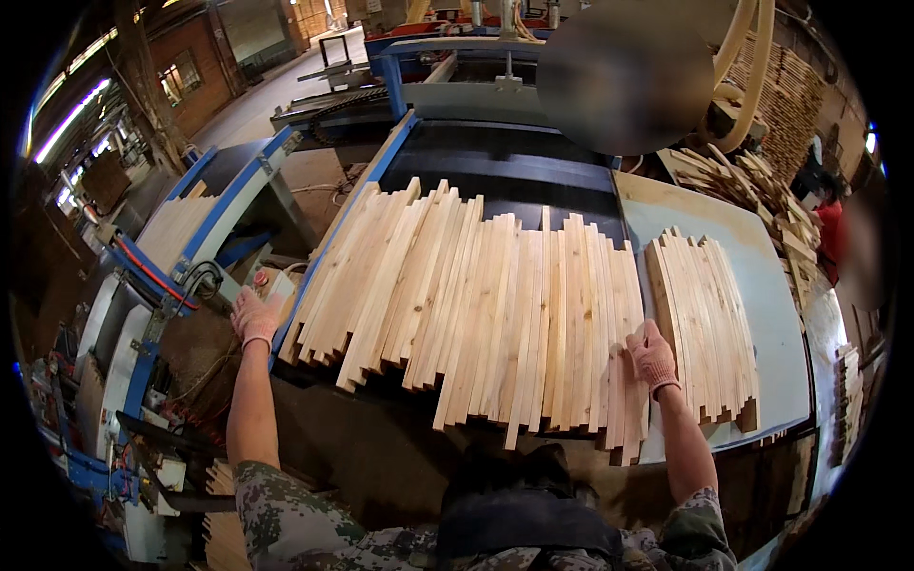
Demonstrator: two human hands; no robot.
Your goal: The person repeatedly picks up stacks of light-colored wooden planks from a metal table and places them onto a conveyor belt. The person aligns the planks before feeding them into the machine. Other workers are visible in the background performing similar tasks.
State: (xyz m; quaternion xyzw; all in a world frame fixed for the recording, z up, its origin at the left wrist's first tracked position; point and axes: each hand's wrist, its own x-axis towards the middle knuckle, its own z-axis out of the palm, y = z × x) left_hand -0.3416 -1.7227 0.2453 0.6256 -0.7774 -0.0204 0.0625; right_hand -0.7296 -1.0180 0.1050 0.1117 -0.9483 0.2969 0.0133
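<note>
A wide row of pale wooden strips (476,305) lies side by side in front of me, their near ends uneven. My right hand (653,358), in a pink knit glove, is at the row's right edge with its fingers curled over the outermost strips. My left hand (257,316), in the same kind of glove, reaches past the row's left side with its fingers stretched out over a small control box (276,285). A red button (260,278) shows just beyond its fingertips. Whether those fingertips touch the box is hard to tell.
A smaller bundle of strips (705,328) lies on a pale side table (771,285) at the right. Behind the row is a dark machine bed (505,162) with a blue frame. Another blue-edged conveyor (205,209) stands left. A person in red (830,228) is far right, near scrap wood (752,205).
</note>
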